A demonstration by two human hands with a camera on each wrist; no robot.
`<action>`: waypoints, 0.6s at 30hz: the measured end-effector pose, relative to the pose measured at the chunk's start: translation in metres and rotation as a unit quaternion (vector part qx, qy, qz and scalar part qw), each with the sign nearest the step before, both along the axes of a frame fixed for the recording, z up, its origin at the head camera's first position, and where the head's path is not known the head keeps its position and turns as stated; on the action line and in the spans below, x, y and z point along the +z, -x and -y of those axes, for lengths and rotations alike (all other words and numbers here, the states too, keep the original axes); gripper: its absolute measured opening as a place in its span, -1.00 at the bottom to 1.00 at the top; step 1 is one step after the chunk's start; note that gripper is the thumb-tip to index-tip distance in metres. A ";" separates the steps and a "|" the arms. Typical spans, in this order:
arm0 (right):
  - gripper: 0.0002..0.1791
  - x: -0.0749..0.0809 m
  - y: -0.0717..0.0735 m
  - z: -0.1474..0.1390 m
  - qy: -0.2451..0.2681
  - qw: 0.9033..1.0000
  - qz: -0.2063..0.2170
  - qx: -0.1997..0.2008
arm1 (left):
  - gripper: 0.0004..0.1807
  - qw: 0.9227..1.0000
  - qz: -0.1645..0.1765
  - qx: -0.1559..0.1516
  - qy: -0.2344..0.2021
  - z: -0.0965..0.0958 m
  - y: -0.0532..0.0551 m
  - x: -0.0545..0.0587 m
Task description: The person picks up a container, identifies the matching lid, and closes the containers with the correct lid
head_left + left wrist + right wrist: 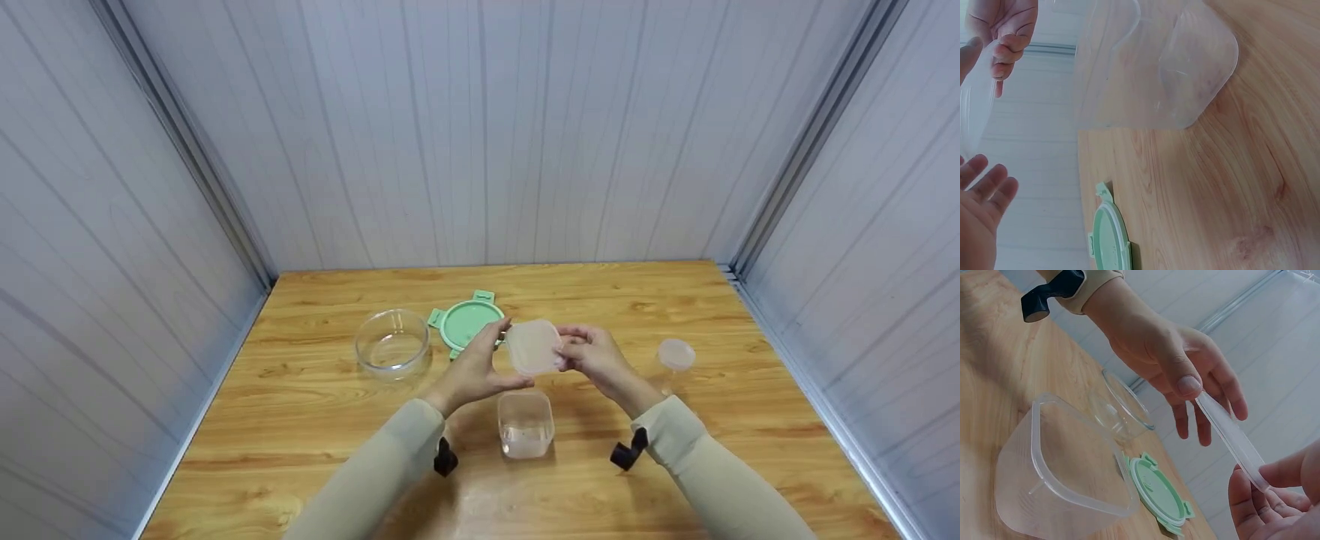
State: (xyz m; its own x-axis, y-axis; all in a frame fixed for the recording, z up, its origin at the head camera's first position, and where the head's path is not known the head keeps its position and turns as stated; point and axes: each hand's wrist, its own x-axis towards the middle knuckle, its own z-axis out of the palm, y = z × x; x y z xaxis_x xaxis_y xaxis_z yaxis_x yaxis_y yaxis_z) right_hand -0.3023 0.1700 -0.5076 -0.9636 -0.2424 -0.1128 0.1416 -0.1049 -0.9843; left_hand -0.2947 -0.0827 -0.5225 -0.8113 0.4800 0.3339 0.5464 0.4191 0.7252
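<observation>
A translucent square lid (pixel 534 347) is raised over the table. My right hand (pixel 598 361) pinches its right edge between thumb and fingers, as the right wrist view also shows. On the other side, my left hand (pixel 478 369) has its fingers spread and fairly straight, with the thumb (pixel 1188 385) at the lid's edge; whether it touches is hard to tell. Below the lid stands a clear square plastic container (pixel 526 427), uncovered, its opening facing up. In the left wrist view this container (pixel 1202 67) looms close and the lid (pixel 977 101) is partly cut off.
A round clear glass bowl (pixel 392 345) stands at the left. Beside it lies a green round lid (pixel 471 321) with side clips, partly behind my left hand. A small clear container with a whitish round top (pixel 676 354) is on the right. Panel walls (pixel 480 135) enclose the wooden table (pixel 330 450).
</observation>
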 end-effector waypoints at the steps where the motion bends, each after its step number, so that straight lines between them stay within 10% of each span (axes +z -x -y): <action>1: -0.49 0.000 0.000 0.000 0.001 1.000 0.001 -0.001 | 0.19 1.000 0.006 0.001 -0.002 0.000 0.000 -0.001; 18: -0.53 -0.001 -0.007 0.003 -0.005 1.000 0.009 -0.008 | 0.06 0.999 0.032 0.016 -0.017 -0.001 -0.001 0.001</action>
